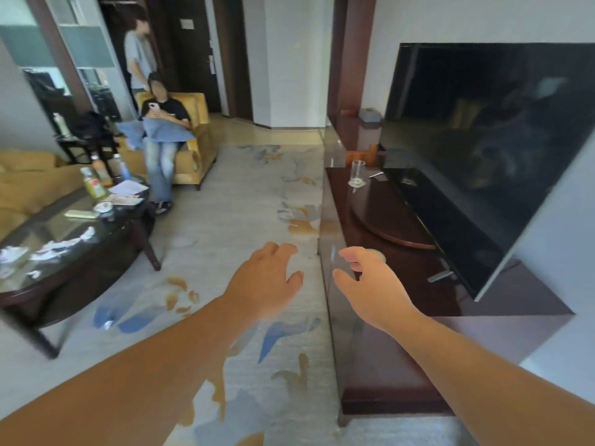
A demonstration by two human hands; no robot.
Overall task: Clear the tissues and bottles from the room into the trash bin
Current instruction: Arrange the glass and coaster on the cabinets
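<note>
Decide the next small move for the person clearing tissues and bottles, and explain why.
Probably turn left and reach for the crumpled tissues on the coffee table. The left hand and right hand are open and seem empty, and the bottles stand on that table too.

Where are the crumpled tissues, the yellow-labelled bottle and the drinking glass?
crumpled tissues [54, 248]: head view, on one white wad of the scatter.
yellow-labelled bottle [94, 185]: head view, on its label.
drinking glass [358, 170]: head view, on its clear wall.
</note>
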